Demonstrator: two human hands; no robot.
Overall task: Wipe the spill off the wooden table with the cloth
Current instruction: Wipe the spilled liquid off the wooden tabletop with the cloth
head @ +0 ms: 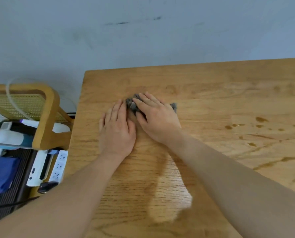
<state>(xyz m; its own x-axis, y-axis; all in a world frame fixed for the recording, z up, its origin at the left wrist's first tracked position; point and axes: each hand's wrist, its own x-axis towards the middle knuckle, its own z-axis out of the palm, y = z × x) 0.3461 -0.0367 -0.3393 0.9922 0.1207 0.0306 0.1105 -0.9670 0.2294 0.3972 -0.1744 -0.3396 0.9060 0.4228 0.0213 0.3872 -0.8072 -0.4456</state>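
Chair: a wooden chair with a woven cane back stands at far left, beside the surface's left edge.
Floor items: a white power strip lies below the chair, close to the surface's left edge; other white and blue items around it are too blurred to identify.
Surface: a wooden surface with visible grain fills the centre and right of the view, its far edge against a pale wall.
Left hand: the left hand lies flat, palm down, fingers extended and together, pointing away from the person. Grip released; it holds nothing. Its fingertips sit just beside the cloth's left end.
Cloth: a grey cloth is bunched on the surface near the far left corner, mostly hidden. Its long axis runs roughly left to right, with one end showing by the left fingertips and a small tip showing past the right hand's outer edge.
Right hand: the right hand presses down on the cloth, fingers spread and angled to the far left. Grip flat, not clenched.
Wet sheen: a pale glossy patch lies between the forearms, nearer the person.
Spill: brown drops and streaks lie to the right, well apart from the cloth.
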